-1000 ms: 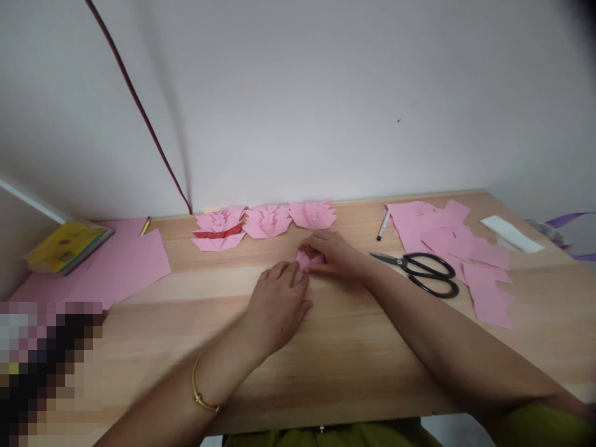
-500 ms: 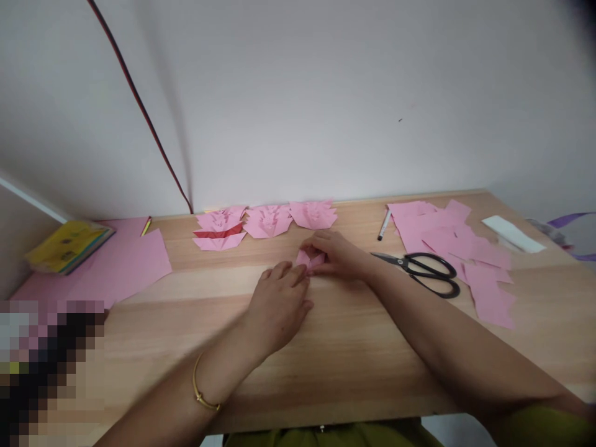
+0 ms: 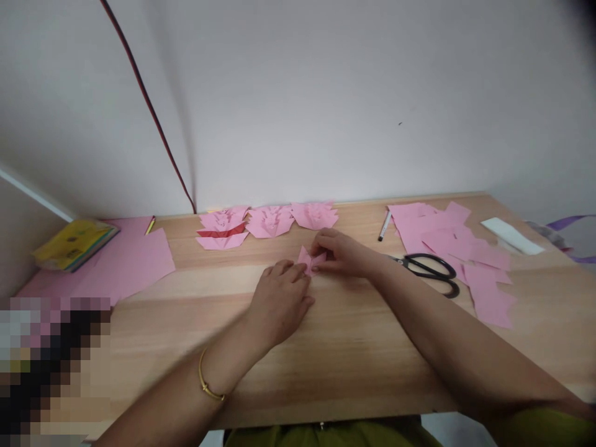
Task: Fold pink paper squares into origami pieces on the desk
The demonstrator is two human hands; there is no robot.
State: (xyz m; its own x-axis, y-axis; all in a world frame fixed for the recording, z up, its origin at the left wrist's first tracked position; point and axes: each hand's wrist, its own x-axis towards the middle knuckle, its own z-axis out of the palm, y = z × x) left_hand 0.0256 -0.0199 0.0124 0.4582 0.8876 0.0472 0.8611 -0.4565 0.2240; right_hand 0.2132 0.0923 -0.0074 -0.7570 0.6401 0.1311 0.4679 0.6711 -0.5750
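A small piece of folded pink paper (image 3: 304,255) lies on the wooden table between my two hands, with a pointed corner standing up. My left hand (image 3: 283,303) holds the near left side of it down, its fingers bent and close together. From the right, my right hand (image 3: 343,253) pinches another part of the same paper between thumb and fingers. Much of the paper is hidden under the fingers. Just beyond my hands, folded pink paper shapes (image 3: 270,222) sit in a row, and a red strip (image 3: 221,231) shows on the left one.
Black-handled scissors (image 3: 431,266) lie beside my right forearm, which covers part of the blades. Further right are a pen (image 3: 385,225), overlapping pink paper pieces (image 3: 449,239) and a white strip (image 3: 512,236). A yellow packet (image 3: 74,245) rests on pink sheets (image 3: 144,261) at left.
My right hand has shifted slightly right, and its fingers now pinch lower on the pink paper. A pointed corner shows more clearly. My left hand stays on the paper.
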